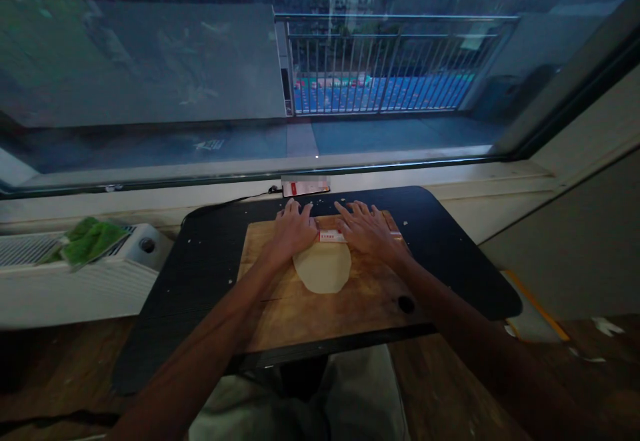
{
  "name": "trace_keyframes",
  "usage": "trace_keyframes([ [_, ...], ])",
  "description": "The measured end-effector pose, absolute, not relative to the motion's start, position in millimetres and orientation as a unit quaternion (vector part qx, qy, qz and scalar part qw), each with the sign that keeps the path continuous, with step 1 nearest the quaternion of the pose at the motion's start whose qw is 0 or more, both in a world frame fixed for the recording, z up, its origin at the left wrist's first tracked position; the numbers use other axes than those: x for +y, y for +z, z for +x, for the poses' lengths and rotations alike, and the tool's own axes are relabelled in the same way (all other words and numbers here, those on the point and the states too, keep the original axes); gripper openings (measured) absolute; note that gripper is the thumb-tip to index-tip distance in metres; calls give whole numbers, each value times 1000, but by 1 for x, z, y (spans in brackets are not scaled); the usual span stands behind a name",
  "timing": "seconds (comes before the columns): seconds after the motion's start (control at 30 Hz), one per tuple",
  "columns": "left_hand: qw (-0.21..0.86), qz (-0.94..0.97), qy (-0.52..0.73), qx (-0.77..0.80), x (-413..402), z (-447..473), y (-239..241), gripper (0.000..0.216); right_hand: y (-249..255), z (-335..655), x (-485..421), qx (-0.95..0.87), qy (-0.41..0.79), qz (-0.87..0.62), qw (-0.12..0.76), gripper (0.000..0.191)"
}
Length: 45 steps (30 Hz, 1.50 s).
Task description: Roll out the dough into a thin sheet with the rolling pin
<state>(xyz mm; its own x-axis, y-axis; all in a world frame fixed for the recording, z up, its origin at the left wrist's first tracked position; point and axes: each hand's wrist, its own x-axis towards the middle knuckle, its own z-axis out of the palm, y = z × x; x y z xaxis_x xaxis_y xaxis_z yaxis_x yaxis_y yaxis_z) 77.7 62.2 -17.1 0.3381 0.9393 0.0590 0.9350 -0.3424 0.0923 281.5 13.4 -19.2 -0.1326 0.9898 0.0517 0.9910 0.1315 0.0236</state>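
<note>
A thin, round sheet of pale dough [323,269] lies flat on a wooden board [320,321]. Across the sheet's far edge runs a narrow white bar with red print [333,236], which looks like a rolling pin; most of its length is hidden under my hands. My left hand [296,226] rests over its left part, palm down, fingers stretched forward and apart. Over the right part lies my right hand [367,229], also palm down with fingers spread.
The board sits on a black table [200,261] with pale crumbs. A phone [306,186] with a cable leans at the far edge below the window. At left, a green cloth [93,239] lies on a white radiator [75,287]. A yellow-edged board [535,307] stands low at right.
</note>
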Motion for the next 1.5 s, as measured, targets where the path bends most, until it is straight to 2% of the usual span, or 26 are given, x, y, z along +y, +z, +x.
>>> trace_keyframes([
  [0.17,24,810,57,583,58,78,-18,55,-16,278,9,-748,-61,-661,14,63],
  [0.63,77,789,48,607,101,85,-21,62,-12,282,52,-737,-9,-676,21,65],
  [0.9,35,805,33,591,83,82,-22,65,-12,276,33,-739,-23,-673,17,61],
  [1.13,9,806,55,590,53,77,-19,59,-21,272,13,-738,-71,-670,47,59],
  [1.5,48,798,64,597,90,84,-23,61,-10,275,40,-734,-35,-677,42,62],
])
